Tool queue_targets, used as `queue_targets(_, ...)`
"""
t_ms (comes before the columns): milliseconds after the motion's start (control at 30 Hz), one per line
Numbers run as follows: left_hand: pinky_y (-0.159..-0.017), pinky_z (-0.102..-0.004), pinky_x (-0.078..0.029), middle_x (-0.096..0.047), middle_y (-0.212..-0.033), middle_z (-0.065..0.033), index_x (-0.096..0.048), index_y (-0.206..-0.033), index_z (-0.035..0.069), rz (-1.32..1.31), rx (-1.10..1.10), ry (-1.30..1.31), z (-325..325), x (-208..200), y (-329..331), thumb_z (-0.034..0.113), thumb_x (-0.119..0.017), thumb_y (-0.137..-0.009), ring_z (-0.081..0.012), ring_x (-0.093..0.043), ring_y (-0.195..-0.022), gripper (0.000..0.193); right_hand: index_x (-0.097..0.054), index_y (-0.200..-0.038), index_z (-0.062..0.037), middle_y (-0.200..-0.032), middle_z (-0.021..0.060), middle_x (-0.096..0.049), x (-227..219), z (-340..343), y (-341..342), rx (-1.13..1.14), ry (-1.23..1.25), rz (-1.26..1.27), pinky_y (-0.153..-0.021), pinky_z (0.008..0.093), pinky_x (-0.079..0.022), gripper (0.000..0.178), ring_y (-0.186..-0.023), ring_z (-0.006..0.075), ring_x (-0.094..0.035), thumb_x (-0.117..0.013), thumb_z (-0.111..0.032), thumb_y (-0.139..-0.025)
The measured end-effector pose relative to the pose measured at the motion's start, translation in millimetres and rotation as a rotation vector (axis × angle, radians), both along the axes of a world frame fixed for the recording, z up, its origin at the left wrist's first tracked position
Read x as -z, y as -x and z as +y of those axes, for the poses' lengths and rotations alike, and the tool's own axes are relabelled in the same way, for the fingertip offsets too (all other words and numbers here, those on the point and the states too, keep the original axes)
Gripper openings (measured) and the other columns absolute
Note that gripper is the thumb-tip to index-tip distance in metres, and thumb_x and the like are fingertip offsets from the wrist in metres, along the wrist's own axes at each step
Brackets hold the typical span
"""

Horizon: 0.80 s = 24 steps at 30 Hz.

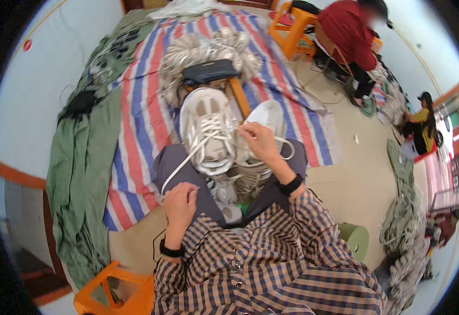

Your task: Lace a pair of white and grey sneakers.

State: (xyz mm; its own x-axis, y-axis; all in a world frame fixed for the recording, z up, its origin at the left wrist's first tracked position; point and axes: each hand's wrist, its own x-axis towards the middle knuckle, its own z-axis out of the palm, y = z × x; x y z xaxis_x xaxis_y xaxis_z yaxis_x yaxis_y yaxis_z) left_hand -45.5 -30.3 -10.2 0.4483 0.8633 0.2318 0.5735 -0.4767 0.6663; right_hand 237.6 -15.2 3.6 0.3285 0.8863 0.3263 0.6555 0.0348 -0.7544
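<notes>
A white and beige sneaker [190, 118] rests at my knees, with a white shoelace [185, 164] threaded across its tongue. One length of the lace runs down to my left hand [181, 206], whose closed fingers grip it beside my left thigh. Over the gap between this sneaker and a second white sneaker [269, 113], my right hand [261, 142] is pinched on a lace near the first shoe's eyelets. A loop of lace hangs out to the right of that hand. More pale shoes [224, 190] lie between my legs, partly hidden.
Beyond the sneakers are a black pouch [211, 71], a wooden bar [239, 97] and a heap of pale shoes [187, 51] on a striped sheet [135, 118]. Orange stools [116, 273] stand nearby. A green roll [356, 241] is at my right. Other people [345, 31] sit working at the right.
</notes>
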Motion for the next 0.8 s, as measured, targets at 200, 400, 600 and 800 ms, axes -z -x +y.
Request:
queue_targets(200, -0.062, -0.0348, -0.036, -0.058, -0.073, -0.0045, -0.059, -0.079, 0.01, 0.014, -0.032, -0.055, -1, -7, 5, 0.012, -0.06, -0.079, -0.0241, -0.056, -0.068, 0.002, -0.068, -0.09, -0.0046, -0.091, 0.0136, -0.066, -6, 6, 7, -0.02, 0.017, -0.237, -0.072, 0.0388, -0.049, 0.014, -0.082, 0.0328, -0.062, -0.062, -0.013, -0.08)
queue_targets(400, -0.061, -0.0341, -0.036, -0.057, -0.07, -0.004, -0.06, -0.078, 0.01, 0.012, -0.038, -0.084, 0, -4, 1, 0.011, -0.061, -0.077, -0.0227, -0.056, -0.068, 0.002, -0.068, -0.09, -0.005, -0.088, 0.0141, -0.066, -9, 10, 13, -0.048, -0.009, -0.199, -0.07, 0.0376, -0.049, 0.014, -0.08, 0.0317, -0.063, -0.062, -0.014, -0.081)
queue_targets(600, -0.061, -0.0345, -0.036, -0.056, -0.069, -0.0038, -0.06, -0.077, 0.01, -0.009, -0.05, -0.098, -2, -3, 4, 0.011, -0.062, -0.076, -0.0219, -0.056, -0.068, 0.002, -0.069, -0.092, -0.0045, -0.086, 0.0141, -0.067, -7, 11, 16, -0.055, 0.012, -0.142, -0.068, 0.0351, -0.05, 0.016, -0.075, 0.0292, -0.064, -0.062, -0.014, -0.082)
queue_targets(800, -0.061, -0.0349, -0.036, -0.055, -0.07, -0.005, -0.059, -0.079, 0.009, -0.002, -0.027, -0.076, -1, -6, 2, 0.011, -0.06, -0.078, -0.0233, -0.055, -0.068, 0.003, -0.069, -0.093, -0.0044, -0.088, 0.014, -0.067, 2, 11, 7, -0.033, 0.014, -0.143, -0.069, 0.0362, -0.05, 0.016, -0.077, 0.0293, -0.064, -0.061, -0.014, -0.082)
